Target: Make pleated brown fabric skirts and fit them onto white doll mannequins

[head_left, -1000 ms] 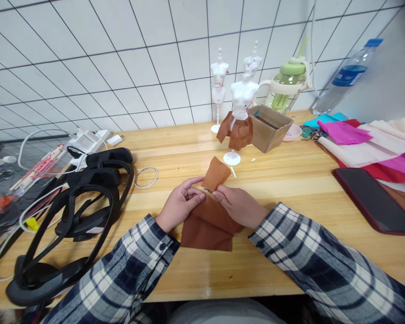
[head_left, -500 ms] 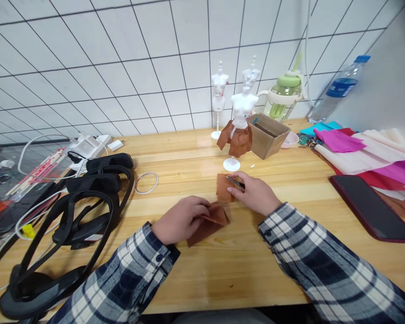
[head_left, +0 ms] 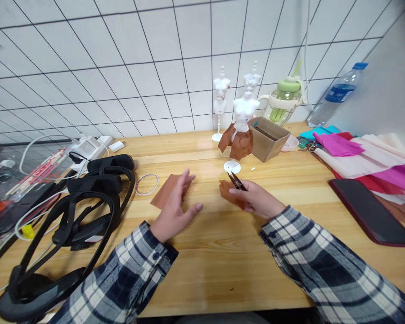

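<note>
My left hand (head_left: 176, 208) is open, thumb and fingers spread, over the right side of a flat brown cloth piece (head_left: 162, 191) on the table. Whether the fingers touch the cloth I cannot tell. My right hand (head_left: 258, 198) is closed on small dark thread snips (head_left: 237, 182), their two points apart and aimed away from me. A smaller brown cloth piece (head_left: 227, 190) is also held in that hand, slightly blurred and partly under the fingers. Just beyond stands a white mini dress form (head_left: 245, 110) with brown cloth (head_left: 241, 144) draped about its lower part.
Two more white dress forms (head_left: 220, 96) stand behind, near a cardboard box (head_left: 268, 144), a green-lidded jug (head_left: 285, 99) and a water bottle (head_left: 339, 94). Coloured fabrics (head_left: 374, 153) and a phone (head_left: 367, 209) lie right. Black headsets (head_left: 101, 193) and a cable loop (head_left: 147, 184) lie left.
My left hand has moved the larger brown cloth away to the left and opened. My right hand has lifted the smaller cloth piece along with the snips, whose points now show apart.
</note>
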